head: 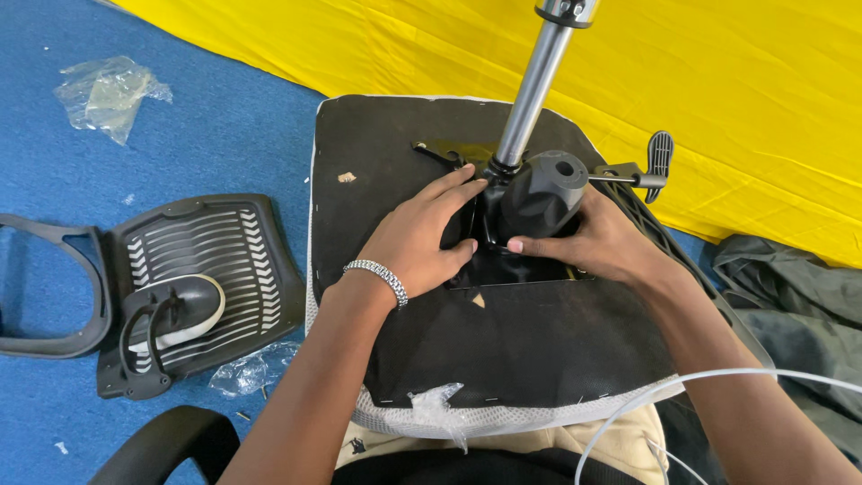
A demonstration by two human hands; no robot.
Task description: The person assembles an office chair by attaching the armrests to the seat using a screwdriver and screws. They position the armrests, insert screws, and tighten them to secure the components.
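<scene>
Black seat mechanism [537,193] under left hand [415,238] and right hand [600,241] (each grip clasping it).

Black seat [503,350]; yellow cloth [718,90] (blue carpet [197,117])

Both hands [503,238] grip the black chair mechanism [539,193] on the upturned seat [386,153].

- One view only, head-worn; no second view, so no shared region.
- Looks steeply down from above the person's lap, facing forward and away from the body.
- Near range: left hand [417,238] and right hand [600,244] sit at frame centre on the upturned chair seat [503,341].
- Forearms enter from the bottom edge.
- Top of frame reaches the yellow cloth [718,81]; left side takes in the blue carpet [224,117].
</scene>
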